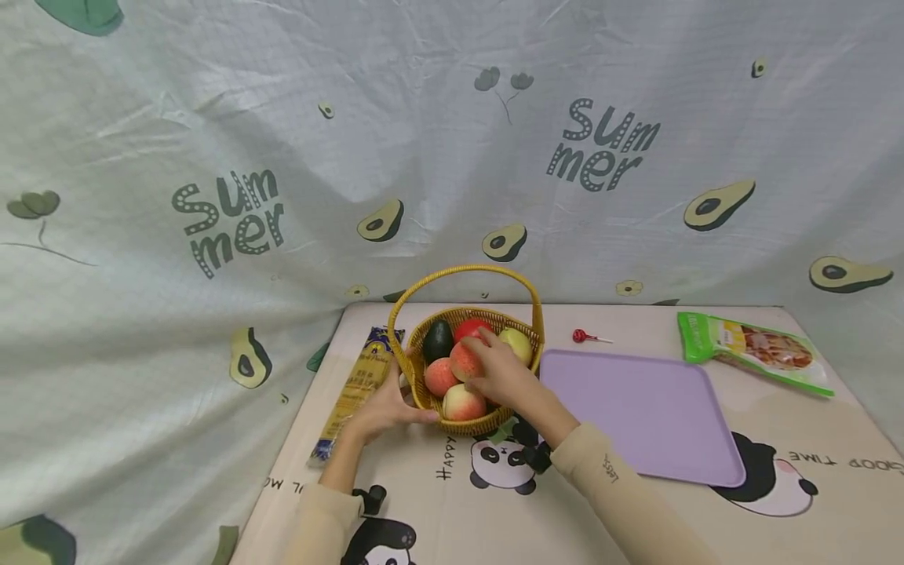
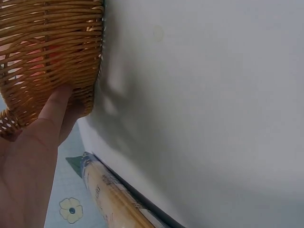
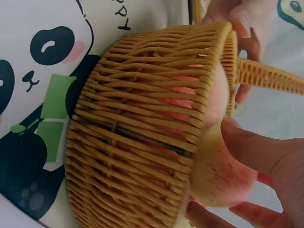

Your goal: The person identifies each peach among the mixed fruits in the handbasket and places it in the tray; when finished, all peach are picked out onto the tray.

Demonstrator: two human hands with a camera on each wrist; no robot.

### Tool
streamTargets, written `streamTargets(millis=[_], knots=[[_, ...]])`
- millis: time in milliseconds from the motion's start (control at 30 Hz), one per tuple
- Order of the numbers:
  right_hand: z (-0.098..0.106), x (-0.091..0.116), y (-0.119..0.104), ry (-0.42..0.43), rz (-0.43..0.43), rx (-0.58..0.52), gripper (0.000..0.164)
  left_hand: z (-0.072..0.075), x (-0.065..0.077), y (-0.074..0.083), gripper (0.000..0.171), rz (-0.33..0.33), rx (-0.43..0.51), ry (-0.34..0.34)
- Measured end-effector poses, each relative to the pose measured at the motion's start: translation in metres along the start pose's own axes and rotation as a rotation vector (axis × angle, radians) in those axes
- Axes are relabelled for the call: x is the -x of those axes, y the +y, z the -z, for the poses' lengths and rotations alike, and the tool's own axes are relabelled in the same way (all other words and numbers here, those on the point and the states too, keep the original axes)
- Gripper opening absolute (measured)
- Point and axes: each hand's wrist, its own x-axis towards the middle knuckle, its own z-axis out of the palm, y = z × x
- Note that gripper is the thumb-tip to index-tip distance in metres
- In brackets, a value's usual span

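Observation:
A yellow wicker basket [image 1: 480, 426] with a tall hoop handle stands on the table, filled with fruit. My left hand [image 1: 384, 404] holds the basket's left side, thumb near the front rim; in the left wrist view its fingers [image 2: 56, 107] lie against the woven wall. Over the fruit, my right hand [image 1: 510, 377] grips a peach [image 1: 466, 362], seen between thumb and fingers in the right wrist view as a yellow-red peach [image 3: 223, 173]. Around it sit other peaches [image 1: 464, 403], an avocado [image 1: 438, 342], a red fruit [image 1: 472, 328] and a yellow-green fruit [image 1: 518, 344].
Left of the basket lies a long pack of pasta [image 1: 356, 384]. To the right are a purple tray [image 1: 636, 416], a red lollipop [image 1: 581, 336] behind it, and a green-edged food bag [image 1: 759, 351] at the far right. A printed curtain [image 1: 438, 157] hangs behind the table.

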Motion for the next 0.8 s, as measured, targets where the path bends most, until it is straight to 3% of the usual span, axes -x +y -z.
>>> streamTargets(millis=[433, 600, 800], knots=[[-0.001, -0.001, 0.004, 0.108, 0.037, -0.024, 0.064, 0.001, -0.006, 0.005, 0.138, -0.001, -0.014, 0.003], [0.015, 0.018, 0.01, 0.208, 0.066, -0.105, 0.065, 0.002, -0.005, 0.006, 0.139, 0.002, -0.008, 0.009], [0.037, 0.058, 0.03, 0.27, 0.044, -0.118, 0.07, 0.001, -0.003, 0.002, 0.14, 0.005, -0.032, 0.019]])
